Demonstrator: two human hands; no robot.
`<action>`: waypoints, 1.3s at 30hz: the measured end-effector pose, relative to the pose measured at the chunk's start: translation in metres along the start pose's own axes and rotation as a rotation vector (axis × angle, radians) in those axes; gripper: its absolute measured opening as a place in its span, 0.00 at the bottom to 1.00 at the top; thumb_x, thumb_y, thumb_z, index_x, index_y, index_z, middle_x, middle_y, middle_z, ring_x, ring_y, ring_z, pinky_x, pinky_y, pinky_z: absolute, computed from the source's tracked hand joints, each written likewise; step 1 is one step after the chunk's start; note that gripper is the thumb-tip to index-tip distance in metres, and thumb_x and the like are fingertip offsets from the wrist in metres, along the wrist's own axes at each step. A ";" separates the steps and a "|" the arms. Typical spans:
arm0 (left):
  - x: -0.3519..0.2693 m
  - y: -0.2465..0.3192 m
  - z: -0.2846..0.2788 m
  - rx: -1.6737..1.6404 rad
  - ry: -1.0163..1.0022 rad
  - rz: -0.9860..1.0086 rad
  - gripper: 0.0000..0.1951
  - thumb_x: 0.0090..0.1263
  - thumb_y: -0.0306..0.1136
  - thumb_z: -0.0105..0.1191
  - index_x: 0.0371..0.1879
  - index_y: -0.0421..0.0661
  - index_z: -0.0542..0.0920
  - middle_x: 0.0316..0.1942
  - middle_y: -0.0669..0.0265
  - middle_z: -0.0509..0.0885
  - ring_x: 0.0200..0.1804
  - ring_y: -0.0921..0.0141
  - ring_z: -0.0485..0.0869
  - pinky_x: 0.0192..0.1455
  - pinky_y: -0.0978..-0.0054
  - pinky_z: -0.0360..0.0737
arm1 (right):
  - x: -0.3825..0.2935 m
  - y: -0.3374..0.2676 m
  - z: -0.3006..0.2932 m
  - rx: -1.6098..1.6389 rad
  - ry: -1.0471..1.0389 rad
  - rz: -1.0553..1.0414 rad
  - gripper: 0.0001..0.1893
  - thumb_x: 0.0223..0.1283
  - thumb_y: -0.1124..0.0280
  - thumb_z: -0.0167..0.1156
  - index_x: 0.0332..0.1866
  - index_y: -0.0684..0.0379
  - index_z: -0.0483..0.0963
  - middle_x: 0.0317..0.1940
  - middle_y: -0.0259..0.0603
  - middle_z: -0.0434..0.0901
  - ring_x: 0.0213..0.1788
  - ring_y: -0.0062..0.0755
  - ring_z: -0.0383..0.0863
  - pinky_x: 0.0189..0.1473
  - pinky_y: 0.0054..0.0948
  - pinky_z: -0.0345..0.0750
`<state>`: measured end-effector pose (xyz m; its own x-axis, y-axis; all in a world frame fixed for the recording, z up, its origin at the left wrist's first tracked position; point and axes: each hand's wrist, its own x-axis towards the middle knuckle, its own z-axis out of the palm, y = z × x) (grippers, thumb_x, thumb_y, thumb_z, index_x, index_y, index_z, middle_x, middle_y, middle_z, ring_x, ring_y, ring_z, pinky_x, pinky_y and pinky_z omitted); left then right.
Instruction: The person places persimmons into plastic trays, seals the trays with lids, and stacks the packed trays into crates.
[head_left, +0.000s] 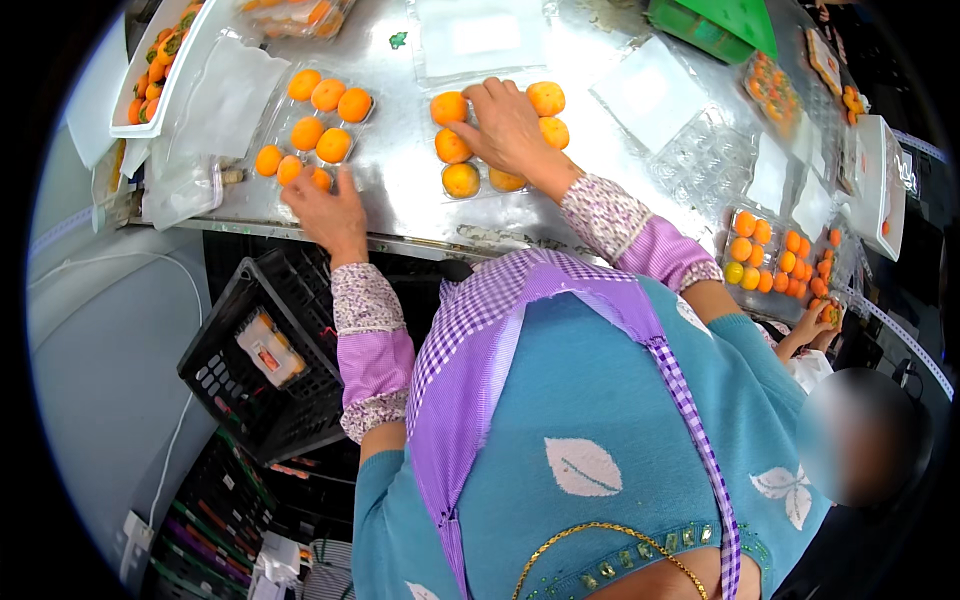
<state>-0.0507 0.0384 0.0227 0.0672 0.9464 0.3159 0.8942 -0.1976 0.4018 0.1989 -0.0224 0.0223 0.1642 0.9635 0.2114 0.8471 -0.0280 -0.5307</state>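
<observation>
On the metal table before me lie two clear plastic trays of orange persimmons. My left hand (330, 214) is at the near edge of the left tray (279, 124), its fingers around a persimmon (321, 180) in the near row. My right hand (510, 124) reaches over the middle of the other tray (480, 176), fingertips beside a persimmon (448, 109) at its far left corner; the palm hides what lies under it. Persimmons also sit along that tray's right side, one of them (546, 98) at the far corner. Whether my right fingers hold a fruit is hidden.
A white bin of persimmons (118, 124) stands at the far left, a green container (720, 22) at the back right. Empty clear trays (701, 157) and white pads (652, 94) lie rightward. A black crate (225, 300) is below the table edge. A co-worker's hands (814, 324) are far right.
</observation>
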 end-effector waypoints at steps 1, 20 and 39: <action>-0.004 0.006 0.005 -0.059 -0.013 0.061 0.23 0.61 0.39 0.63 0.51 0.40 0.73 0.50 0.51 0.70 0.52 0.52 0.75 0.53 0.57 0.75 | 0.008 -0.001 0.007 -0.064 -0.030 0.020 0.16 0.54 0.65 0.66 0.44 0.62 0.74 0.40 0.44 0.75 0.43 0.46 0.74 0.44 0.41 0.73; -0.026 0.087 0.030 -1.358 -0.509 -0.240 0.28 0.67 0.26 0.59 0.64 0.39 0.62 0.57 0.58 0.73 0.53 0.70 0.79 0.56 0.72 0.80 | -0.007 -0.030 -0.019 0.601 0.027 -0.091 0.19 0.55 0.75 0.66 0.52 0.62 0.71 0.45 0.41 0.76 0.47 0.33 0.80 0.51 0.28 0.78; 0.056 -0.014 -0.005 -1.984 -0.552 -0.696 0.27 0.78 0.55 0.36 0.51 0.40 0.76 0.41 0.57 0.81 0.34 0.71 0.73 0.36 0.77 0.72 | -0.029 -0.005 -0.018 0.724 -0.045 0.156 0.09 0.64 0.77 0.56 0.48 0.62 0.74 0.41 0.38 0.76 0.42 0.25 0.79 0.44 0.23 0.77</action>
<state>-0.0620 0.0931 0.0389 0.4339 0.8496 -0.2999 -0.6510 0.5258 0.5476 0.1988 -0.0555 0.0338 0.2215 0.9731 0.0634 0.2674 0.0019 -0.9636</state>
